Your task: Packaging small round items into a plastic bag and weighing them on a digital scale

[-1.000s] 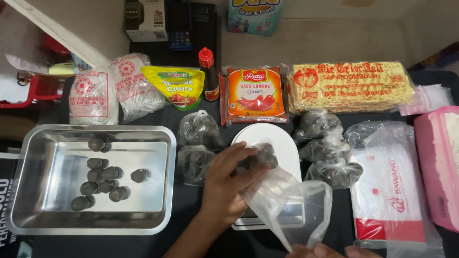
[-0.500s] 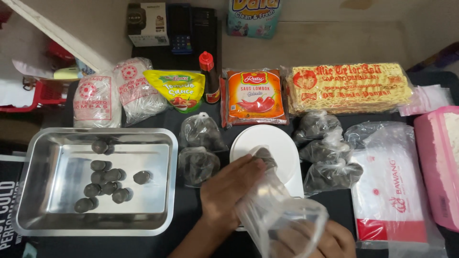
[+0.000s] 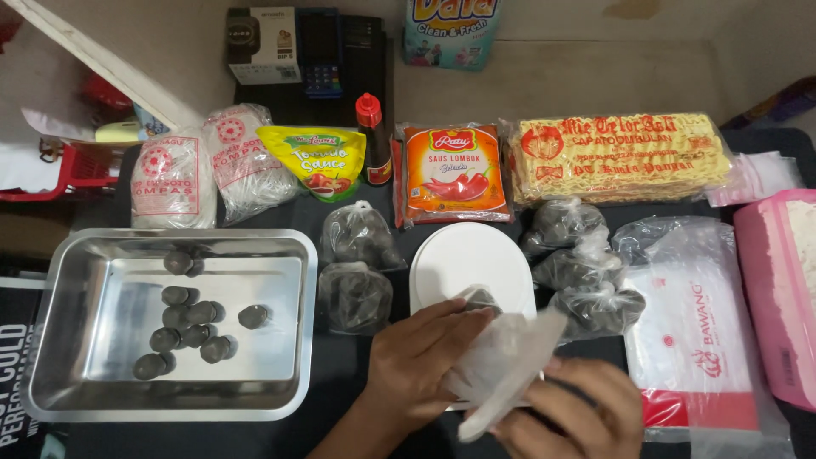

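Note:
My left hand (image 3: 422, 357) and my right hand (image 3: 574, 408) both grip a small clear plastic bag (image 3: 501, 365) with dark round nuts inside, low over the front edge of a white kitchen scale (image 3: 469, 259). Left of my hands a steel tray (image 3: 280, 255) holds several loose dark nuts (image 3: 191, 327). Two tied bags of the same nuts (image 3: 357, 272) lie between tray and scale. Three more tied bags (image 3: 582, 268) lie right of the scale.
Along the back stand two white noodle packs (image 3: 208, 161), a yellow sauce pouch (image 3: 319, 157), a red-capped bottle (image 3: 372, 136), an orange chilli sauce pack (image 3: 444, 174) and a yellow noodle block (image 3: 620, 157). A stack of plastic bags (image 3: 688, 331) and a pink tub (image 3: 778, 289) sit at right.
The bag was held open over the scale with my left hand at its mouth. Now both hands have closed around it and its top is bunched together.

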